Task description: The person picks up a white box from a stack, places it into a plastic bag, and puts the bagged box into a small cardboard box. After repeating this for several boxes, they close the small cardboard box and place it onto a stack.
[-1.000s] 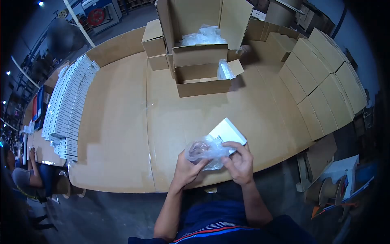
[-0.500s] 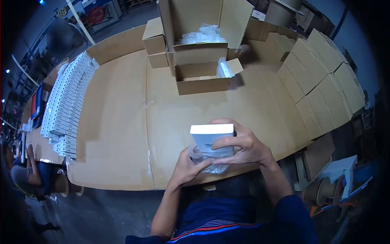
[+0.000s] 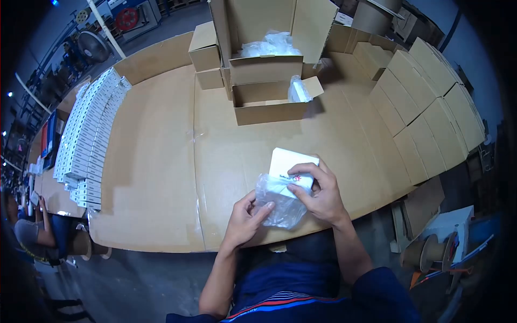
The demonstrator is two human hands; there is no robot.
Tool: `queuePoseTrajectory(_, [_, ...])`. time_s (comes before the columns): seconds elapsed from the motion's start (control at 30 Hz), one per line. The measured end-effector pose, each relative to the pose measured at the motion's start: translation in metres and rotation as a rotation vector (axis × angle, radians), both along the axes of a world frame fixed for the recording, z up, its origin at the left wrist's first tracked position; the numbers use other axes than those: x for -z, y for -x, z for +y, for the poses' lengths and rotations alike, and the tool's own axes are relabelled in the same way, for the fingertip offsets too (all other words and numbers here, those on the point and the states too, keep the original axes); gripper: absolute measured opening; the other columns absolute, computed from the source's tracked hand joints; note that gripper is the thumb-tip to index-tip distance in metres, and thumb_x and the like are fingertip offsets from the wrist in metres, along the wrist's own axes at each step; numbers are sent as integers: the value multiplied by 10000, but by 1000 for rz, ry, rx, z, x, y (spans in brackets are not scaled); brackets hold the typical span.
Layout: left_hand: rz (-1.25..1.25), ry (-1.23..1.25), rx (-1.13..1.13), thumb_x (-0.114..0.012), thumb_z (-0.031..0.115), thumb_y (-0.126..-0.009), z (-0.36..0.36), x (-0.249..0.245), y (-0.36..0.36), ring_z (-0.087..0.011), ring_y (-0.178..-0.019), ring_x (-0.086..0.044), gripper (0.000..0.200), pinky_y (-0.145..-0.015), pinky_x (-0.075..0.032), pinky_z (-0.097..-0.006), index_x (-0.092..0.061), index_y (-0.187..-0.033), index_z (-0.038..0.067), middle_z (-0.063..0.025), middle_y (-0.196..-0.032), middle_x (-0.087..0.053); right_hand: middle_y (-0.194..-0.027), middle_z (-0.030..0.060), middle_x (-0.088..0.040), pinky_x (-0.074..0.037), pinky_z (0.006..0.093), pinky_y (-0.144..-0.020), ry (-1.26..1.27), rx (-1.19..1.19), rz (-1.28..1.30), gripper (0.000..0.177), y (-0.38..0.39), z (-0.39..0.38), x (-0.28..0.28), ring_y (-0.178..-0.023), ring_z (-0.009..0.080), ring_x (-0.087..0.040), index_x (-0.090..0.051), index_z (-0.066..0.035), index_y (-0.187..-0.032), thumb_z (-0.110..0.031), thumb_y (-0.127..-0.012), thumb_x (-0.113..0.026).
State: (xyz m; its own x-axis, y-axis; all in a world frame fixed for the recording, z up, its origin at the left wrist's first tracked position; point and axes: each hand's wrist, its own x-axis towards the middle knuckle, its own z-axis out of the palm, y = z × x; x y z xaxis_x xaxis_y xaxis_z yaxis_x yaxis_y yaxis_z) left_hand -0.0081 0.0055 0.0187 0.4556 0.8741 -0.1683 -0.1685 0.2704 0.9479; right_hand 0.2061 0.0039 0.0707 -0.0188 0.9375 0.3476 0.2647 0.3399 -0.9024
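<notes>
My right hand point(image 3: 319, 189) grips a small white box point(image 3: 288, 161) by its right side, thumb on the printed front face. The box's lower part sits in the mouth of a clear plastic bag point(image 3: 284, 211). The left edge of that bag is pinched between the thumb and fingers of my left hand point(image 3: 249, 218). Beyond my hands stands an open cardboard carton point(image 3: 270, 114). One plastic-wrapped white box point(image 3: 299, 90) is inside it at the right end.
Stacked white boxes point(image 3: 89, 137) line the table's left side. Brown cartons point(image 3: 428, 116) are piled at the right. At the back, a large open carton point(image 3: 258, 27) holds clear plastic bags point(image 3: 272, 46). A co-worker point(image 3: 35, 231) is at the far left.
The white box has tilted so its printed front faces up, with its lower part in the bag. My right hand has turned with it, and my left hand still holds the bag.
</notes>
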Motion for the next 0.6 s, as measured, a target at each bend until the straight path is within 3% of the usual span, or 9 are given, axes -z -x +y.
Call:
queuePoseTrajectory(0.03, [-26, -21, -21, -673, 74, -1005, -2, -1, -1, -83, -967, -641, 324, -839, -533, -250, -614, -1302, -41, -42, -1109, -695, -1135, 115, -585, -536, 307, -885, 43, -46, 45, 293, 1, -1, -3, -1040, 204, -643, -677, -3, -1125, 86, -853, -737])
queuePoseTrajectory(0.13, [-2, 20, -20, -675, 63, -1000, 1, 10, 1, -87, -977, -645, 333, -852, -535, -258, -610, -1312, -36, -54, -1118, -698, -1157, 111, -567, -520, 304, -912, 61, -101, 206, 306, 4, 0, 2, -1070, 199, -625, -646, 17, -1155, 101, -867, -706])
queuePoseTrajectory(0.33, [-249, 146, -83, -601, 167, -1061, -1, 5, 0, -102, -999, -650, 358, -877, -524, -267, -599, -1332, -66, -87, -1153, -700, -1150, 107, -573, -494, 295, -946, 101, -102, 167, 288, 1, 1, 7, -1098, 183, -609, -642, 23, -1164, 100, -888, -674])
queuePoseTrajectory(0.6, [-203, 145, -75, -475, 289, -1119, 2, 9, 6, -135, -1031, -661, 452, -889, -533, -293, -589, -1343, -85, -124, -1193, -699, -1157, 141, -656, -488, 356, -998, 110, -155, 133, 244, 5, 3, 14, -1117, 246, -643, -664, 22, -1178, -5, -936, -652])
